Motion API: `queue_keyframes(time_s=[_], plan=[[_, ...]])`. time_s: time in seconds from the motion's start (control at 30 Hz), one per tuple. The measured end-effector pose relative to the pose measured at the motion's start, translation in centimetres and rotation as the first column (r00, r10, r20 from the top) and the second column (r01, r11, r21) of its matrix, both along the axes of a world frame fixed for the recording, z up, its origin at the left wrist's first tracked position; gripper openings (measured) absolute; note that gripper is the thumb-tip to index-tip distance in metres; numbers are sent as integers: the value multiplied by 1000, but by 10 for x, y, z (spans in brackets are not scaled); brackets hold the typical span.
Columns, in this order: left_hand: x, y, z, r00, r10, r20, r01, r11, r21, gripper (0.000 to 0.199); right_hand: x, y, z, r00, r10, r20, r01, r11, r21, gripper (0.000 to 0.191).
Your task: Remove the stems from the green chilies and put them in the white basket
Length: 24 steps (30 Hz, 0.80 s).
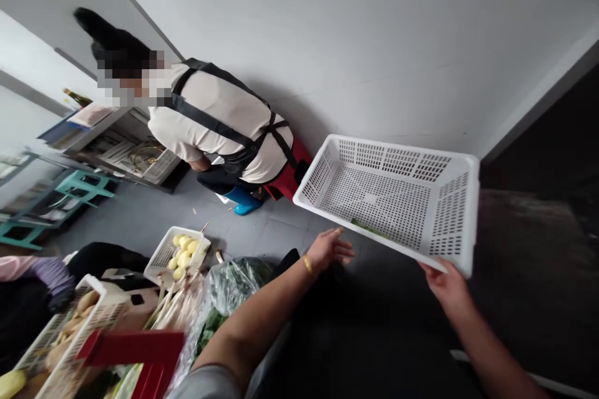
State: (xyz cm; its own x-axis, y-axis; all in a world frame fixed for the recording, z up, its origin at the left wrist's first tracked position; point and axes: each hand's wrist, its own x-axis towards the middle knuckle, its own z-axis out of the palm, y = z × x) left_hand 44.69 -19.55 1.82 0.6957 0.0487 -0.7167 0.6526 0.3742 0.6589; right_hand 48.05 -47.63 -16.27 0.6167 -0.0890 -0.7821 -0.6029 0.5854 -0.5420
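Note:
A large white perforated basket (369, 198) is tilted in front of me, with a small green leafy piece (367, 226) against its near wall. My right hand (444, 280) grips the rim at the near right corner, fingers under and thumb over the edge. Just below the near left part of the rim is my left hand (330, 249), fingers apart and holding nothing. A yellow band (307, 264) circles my left wrist.
A person in a white shirt (224, 118) bends beyond the basket's left end. At lower left are a small basket of peeled potatoes (185, 254), bagged greens (234, 287), a red stool (135, 349) and another person's sleeve (51, 274). Shelves (112, 137) stand behind.

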Motion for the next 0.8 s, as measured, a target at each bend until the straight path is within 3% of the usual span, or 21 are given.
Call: queue_keyframes(time_s=[0.07,0.13,0.27,0.4,0.57,0.63,0.67,0.8], plan=[[-26,32,14,999,-20,29,21,1000,-23,53,34,16,-17,991,-97,-91,99,995,25,18],[-59,65,31,999,36,34,-37,999,10,52,67,31,-32,977,-168,-132,173,985,24,16],[-121,122,56,942,328,72,-334,937,102,50,119,68,-59,966,-201,-163,202,979,-11,8],[-166,153,55,841,539,34,-537,827,169,54,138,124,-76,988,-121,-101,109,987,-118,5],[-218,154,37,765,644,-33,-621,750,228,56,130,184,-77,975,192,-109,-209,963,-173,26],[-241,156,30,753,657,-40,-629,736,249,58,132,194,-72,915,361,-179,-396,890,-227,35],[-253,159,27,752,658,-40,-627,733,265,59,134,196,-67,865,443,-235,-495,826,-269,38],[-301,170,19,776,628,-56,-573,740,353,71,136,203,-30,625,651,-430,-776,458,-434,43]])
